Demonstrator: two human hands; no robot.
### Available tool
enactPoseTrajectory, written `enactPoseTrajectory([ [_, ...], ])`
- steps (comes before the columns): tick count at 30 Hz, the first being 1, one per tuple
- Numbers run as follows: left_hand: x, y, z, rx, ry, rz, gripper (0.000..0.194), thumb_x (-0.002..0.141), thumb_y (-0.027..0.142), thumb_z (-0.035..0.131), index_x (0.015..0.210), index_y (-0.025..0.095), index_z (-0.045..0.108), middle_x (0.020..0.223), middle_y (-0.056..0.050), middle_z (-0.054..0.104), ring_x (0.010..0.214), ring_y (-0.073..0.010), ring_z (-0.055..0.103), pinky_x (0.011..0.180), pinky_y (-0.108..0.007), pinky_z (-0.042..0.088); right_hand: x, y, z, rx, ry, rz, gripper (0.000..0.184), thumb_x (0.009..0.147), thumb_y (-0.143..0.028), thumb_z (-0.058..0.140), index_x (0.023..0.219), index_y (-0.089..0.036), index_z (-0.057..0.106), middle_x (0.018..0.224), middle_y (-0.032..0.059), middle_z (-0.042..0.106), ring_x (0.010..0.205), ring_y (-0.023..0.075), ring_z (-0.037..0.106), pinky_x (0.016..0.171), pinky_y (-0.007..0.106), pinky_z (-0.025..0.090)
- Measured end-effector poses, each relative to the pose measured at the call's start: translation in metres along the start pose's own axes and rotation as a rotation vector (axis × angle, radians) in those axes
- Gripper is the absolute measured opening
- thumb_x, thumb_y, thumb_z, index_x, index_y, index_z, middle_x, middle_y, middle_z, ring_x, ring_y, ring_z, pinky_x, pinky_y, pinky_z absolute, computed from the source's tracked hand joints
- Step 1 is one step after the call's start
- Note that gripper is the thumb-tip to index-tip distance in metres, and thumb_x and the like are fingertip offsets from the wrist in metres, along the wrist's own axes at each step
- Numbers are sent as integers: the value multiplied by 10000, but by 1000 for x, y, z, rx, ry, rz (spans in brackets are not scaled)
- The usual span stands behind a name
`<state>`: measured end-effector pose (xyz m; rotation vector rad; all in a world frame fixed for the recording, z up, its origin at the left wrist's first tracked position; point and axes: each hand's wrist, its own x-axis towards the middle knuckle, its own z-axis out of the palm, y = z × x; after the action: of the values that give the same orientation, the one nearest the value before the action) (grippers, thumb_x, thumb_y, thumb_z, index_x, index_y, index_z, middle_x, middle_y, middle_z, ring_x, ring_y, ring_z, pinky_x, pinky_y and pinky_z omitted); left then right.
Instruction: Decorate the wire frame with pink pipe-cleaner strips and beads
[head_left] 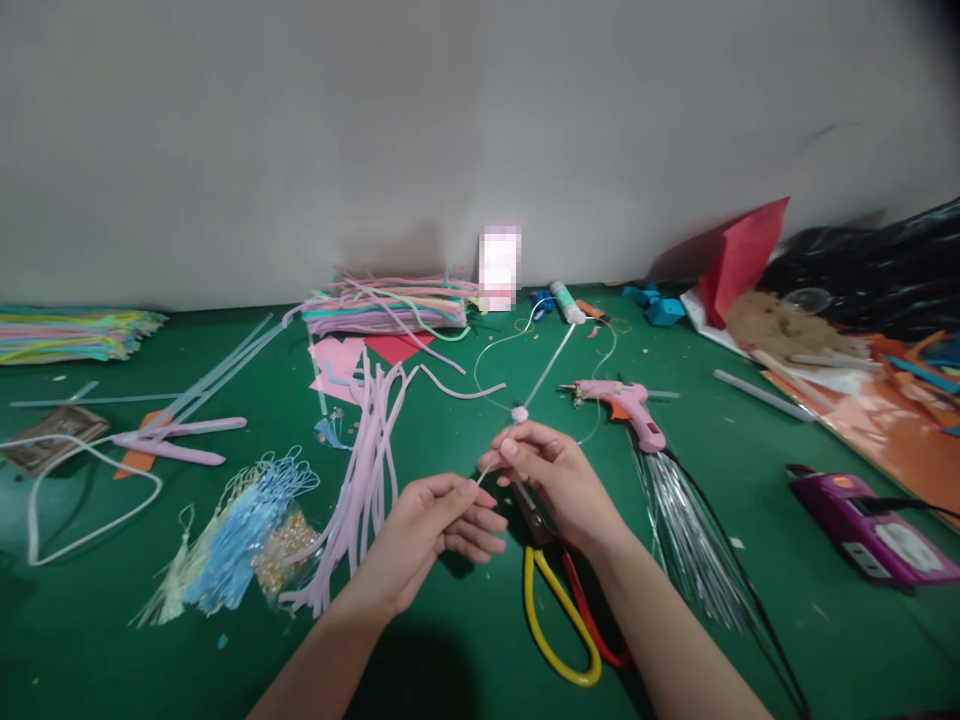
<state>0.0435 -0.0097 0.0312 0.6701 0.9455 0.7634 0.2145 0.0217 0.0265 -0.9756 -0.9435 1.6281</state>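
Observation:
Both hands work along a thin pale stem point(551, 365) that slants up and away from me. Its lower end is pinched by my left hand point(454, 515) between thumb and forefinger, the other fingers loosely curled. Just above, my right hand point(551, 470) grips the same stem, close below a small pale pink knob point(520, 413) on it. Another whitish lump sits at the far tip. Under my right hand lie scissors point(559, 620) with one yellow and one red handle, their blades partly hidden by the hand. A thin clear loop of line point(480, 370) curves behind the stem.
On the green table, a pink glue gun point(622, 400) lies right of my hands, above silvery strips point(694, 540). Lilac pipe cleaners point(371, 450), blue tassels point(251, 530) and a bag of gold beads point(289, 550) lie left. A purple device point(877, 525) sits far right; a wall point(375, 130) stands behind.

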Motion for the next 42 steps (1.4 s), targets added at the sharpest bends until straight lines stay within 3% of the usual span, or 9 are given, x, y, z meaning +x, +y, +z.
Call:
enactPoseTrajectory([
  [5, 0, -8, 1, 110, -27, 73, 306, 868, 426, 646, 950, 132, 666, 823, -89, 770, 642, -144, 711, 553, -201, 517, 0, -3, -1, -4, 41, 4, 273, 742, -415, 775, 816, -190, 641, 765, -7, 716, 635, 116, 712, 546, 182, 536],
  [10, 1, -19, 3, 468, 205, 318, 206, 864, 375, 653, 865, 169, 636, 847, -78, 775, 752, -173, 723, 642, -237, 526, 1, -2, -1, -57, 70, -39, 297, 742, -440, 768, 837, -194, 629, 752, -19, 693, 625, 135, 722, 543, 201, 557],
  [12, 2, -22, 3, 519, 223, 315, 227, 882, 388, 622, 804, 175, 619, 821, -76, 773, 725, -172, 719, 610, -236, 515, 1, -2, -1, -73, 68, -48, 304, 744, -448, 762, 835, -192, 627, 749, -15, 693, 625, 141, 723, 537, 205, 556],
  [16, 4, -22, 3, 482, 148, 260, 238, 901, 399, 580, 791, 188, 579, 774, -64, 768, 662, -167, 708, 538, -224, 489, 2, -2, 0, -77, 48, -55, 299, 756, -452, 749, 848, -190, 635, 756, -11, 696, 633, 144, 726, 532, 204, 549],
  [24, 2, -25, 5, 716, 239, 423, 216, 920, 360, 551, 782, 196, 581, 756, -47, 760, 669, -164, 718, 628, -245, 520, -2, -3, 1, -95, 71, -23, 317, 699, -408, 799, 890, -181, 686, 773, 17, 734, 668, 164, 733, 567, 227, 554],
  [31, 1, -24, 2, 583, 89, 292, 238, 907, 391, 579, 776, 192, 582, 727, -53, 760, 640, -166, 700, 588, -239, 498, -5, -6, -1, -41, 39, -7, 287, 700, -394, 802, 859, -179, 698, 726, 15, 729, 632, 149, 724, 528, 202, 534],
  [35, 1, -17, 1, 522, 171, 413, 239, 880, 421, 620, 922, 193, 675, 904, -63, 753, 820, -179, 685, 642, -232, 504, -8, -7, -1, -30, -2, 23, 289, 686, -384, 817, 844, -171, 704, 697, 3, 715, 599, 129, 705, 511, 194, 535],
  [38, 4, -12, -1, 398, 228, 466, 300, 843, 449, 663, 1024, 214, 712, 997, -58, 733, 865, -178, 664, 646, -223, 510, -10, -4, 2, -64, -102, 113, 312, 675, -395, 822, 839, -159, 701, 688, 7, 713, 598, 132, 708, 499, 187, 531],
  [42, 9, -11, -5, 204, 256, 396, 234, 765, 409, 759, 871, 201, 746, 898, -38, 737, 818, -158, 650, 696, -217, 505, -13, 4, 11, -107, -216, 273, 383, 630, -437, 836, 829, -146, 686, 699, 16, 719, 584, 140, 714, 481, 181, 524],
])
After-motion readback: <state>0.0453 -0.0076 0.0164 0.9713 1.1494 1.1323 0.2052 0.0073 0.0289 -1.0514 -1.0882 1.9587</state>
